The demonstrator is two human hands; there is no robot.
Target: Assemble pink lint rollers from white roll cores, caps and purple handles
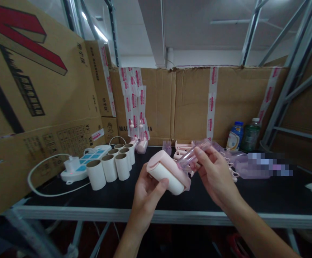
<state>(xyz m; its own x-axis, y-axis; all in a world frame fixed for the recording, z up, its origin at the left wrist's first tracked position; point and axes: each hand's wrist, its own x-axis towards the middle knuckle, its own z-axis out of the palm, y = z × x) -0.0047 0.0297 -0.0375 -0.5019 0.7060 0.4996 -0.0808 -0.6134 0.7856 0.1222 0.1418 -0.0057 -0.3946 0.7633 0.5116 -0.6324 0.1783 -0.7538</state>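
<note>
A lint roller with a white roll [168, 178] under a pale pink cover [160, 159] is held above the front of the black shelf. My left hand [146, 191] is closed around the head, its thumb pressed on the white roll. At the upper right, my right hand [217, 172] pinches the clear pink handle [192, 156], which slants up from the head. Whether handle and head are fully joined, I cannot tell. Left of my hands stand several white rolls [96, 175] on end. Two similar pink lint rollers [142, 146] stand upright farther back.
A white power strip [74, 176] with a cable lies at left. Pink plastic parts [184, 145] are spread behind my right hand, with translucent pink pieces [249, 168] farther right. Two bottles, one blue-capped [235, 136] and one green [251, 136], stand against the cardboard wall [190, 104].
</note>
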